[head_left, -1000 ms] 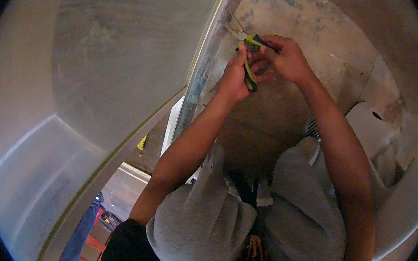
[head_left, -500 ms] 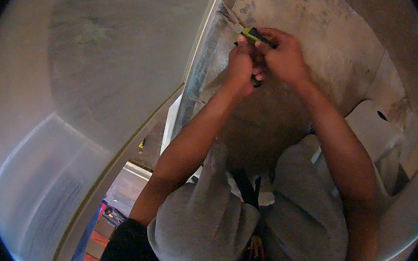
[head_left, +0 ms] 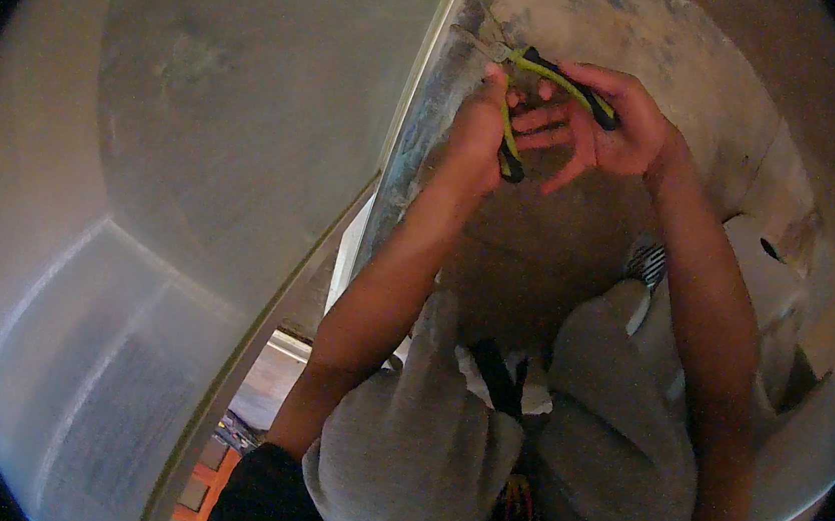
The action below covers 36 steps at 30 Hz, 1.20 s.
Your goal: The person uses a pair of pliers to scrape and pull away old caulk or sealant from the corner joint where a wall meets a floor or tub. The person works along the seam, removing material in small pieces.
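Note:
A pair of pliers point(head_left: 556, 76) with green and black handles is spread wide near the top of the view, its slim metal jaws pointing up and left. My left hand point(head_left: 478, 131) is closed around the lower handle, the thumb up by the pivot. My right hand point(head_left: 626, 130) is open, with fingers spread toward the left hand. The upper handle lies across its thumb side and looks to be touching it. Whether the jaw tips touch anything is too dim to tell.
A large greyish panel point(head_left: 250, 124) with a pale metal edge fills the left side. Behind the hands is a worn, stained brown surface point(head_left: 582, 15). A white curved piece point(head_left: 740, 256) lies at the right beside my striped shoe point(head_left: 646, 262). Orange slats point(head_left: 205, 486) show at the lower left.
The pliers' handles have swung apart. My right hand has opened its fingers and shifted right, while my left hand keeps its hold on the lower handle.

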Tool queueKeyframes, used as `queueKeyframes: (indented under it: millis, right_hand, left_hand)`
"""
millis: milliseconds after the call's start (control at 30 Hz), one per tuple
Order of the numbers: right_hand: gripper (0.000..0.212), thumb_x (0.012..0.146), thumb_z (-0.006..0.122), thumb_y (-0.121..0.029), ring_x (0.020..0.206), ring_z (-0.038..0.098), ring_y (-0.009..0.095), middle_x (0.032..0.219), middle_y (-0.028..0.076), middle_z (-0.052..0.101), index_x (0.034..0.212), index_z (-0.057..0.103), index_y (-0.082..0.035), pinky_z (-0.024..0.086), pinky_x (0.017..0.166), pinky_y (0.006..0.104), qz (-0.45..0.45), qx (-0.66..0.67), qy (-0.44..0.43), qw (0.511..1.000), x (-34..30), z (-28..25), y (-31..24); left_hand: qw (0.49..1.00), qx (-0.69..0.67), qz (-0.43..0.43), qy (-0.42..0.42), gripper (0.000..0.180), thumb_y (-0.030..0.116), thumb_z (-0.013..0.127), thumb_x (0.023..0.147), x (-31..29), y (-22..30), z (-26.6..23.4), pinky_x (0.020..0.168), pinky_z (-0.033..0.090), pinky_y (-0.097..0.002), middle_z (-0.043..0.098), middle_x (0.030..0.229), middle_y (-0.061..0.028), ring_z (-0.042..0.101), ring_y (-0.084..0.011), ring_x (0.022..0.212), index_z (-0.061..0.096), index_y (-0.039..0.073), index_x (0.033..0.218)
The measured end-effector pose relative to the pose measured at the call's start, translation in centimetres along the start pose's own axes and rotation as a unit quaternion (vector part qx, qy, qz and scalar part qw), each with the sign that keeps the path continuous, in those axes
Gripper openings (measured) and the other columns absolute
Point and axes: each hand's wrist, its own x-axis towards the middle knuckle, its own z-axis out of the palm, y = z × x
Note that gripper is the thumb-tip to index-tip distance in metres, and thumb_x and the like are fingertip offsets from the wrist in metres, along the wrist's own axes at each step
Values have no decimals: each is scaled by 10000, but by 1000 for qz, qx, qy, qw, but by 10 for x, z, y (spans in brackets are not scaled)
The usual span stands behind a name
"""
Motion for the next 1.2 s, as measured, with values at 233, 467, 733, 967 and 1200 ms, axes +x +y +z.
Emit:
queueKeyframes:
  millis: [233, 467, 733, 967, 1200]
  right_hand:
    - [416, 860, 433, -479, 819, 609, 294, 897, 140, 614, 930, 563, -90, 493, 644, 580, 0, -5, 29, 1000, 9, 3, 8]
    - [373, 874, 418, -457, 782, 588, 251, 934, 94, 579, 976, 544, -121, 508, 589, 516, 17, -128, 184, 974, 12, 18, 4]
    - [444, 830, 446, -551, 587, 588, 168, 680, 50, 598, 847, 557, -121, 479, 433, 384, 86, -169, 163, 968, 4, 28, -27]
    - [387, 846, 457, -517, 503, 472, 109, 640, 14, 532, 827, 543, -140, 353, 390, 293, 32, -208, 227, 951, 23, 35, 6]
    - [336, 883, 433, -406, 483, 457, 131, 639, 25, 509, 799, 529, -96, 377, 395, 295, -73, -163, 234, 956, 47, 31, 56]
  left_hand:
    - [996, -67, -36, -42, 475, 493, 258, 922, 5, -1, -6, 573, 494, -289, 548, 782, -34, 550, -163, 662, 519, 98, 883]
    - [988, -107, -6, 111, 453, 487, 263, 921, 23, -24, 13, 563, 491, -338, 547, 770, -54, 555, -204, 678, 508, 109, 869]
    - [999, 21, -37, 18, 454, 474, 255, 928, 14, -5, 12, 511, 453, -326, 549, 741, -49, 530, -176, 633, 511, 101, 891]
    - [996, 4, -87, -1, 478, 549, 349, 874, 12, 7, -12, 420, 372, -265, 556, 693, -34, 460, -146, 504, 517, 102, 858]
    - [991, 33, -121, 39, 366, 495, 499, 807, 8, -3, -33, 329, 322, -295, 508, 573, -20, 443, -159, 398, 512, 134, 744]
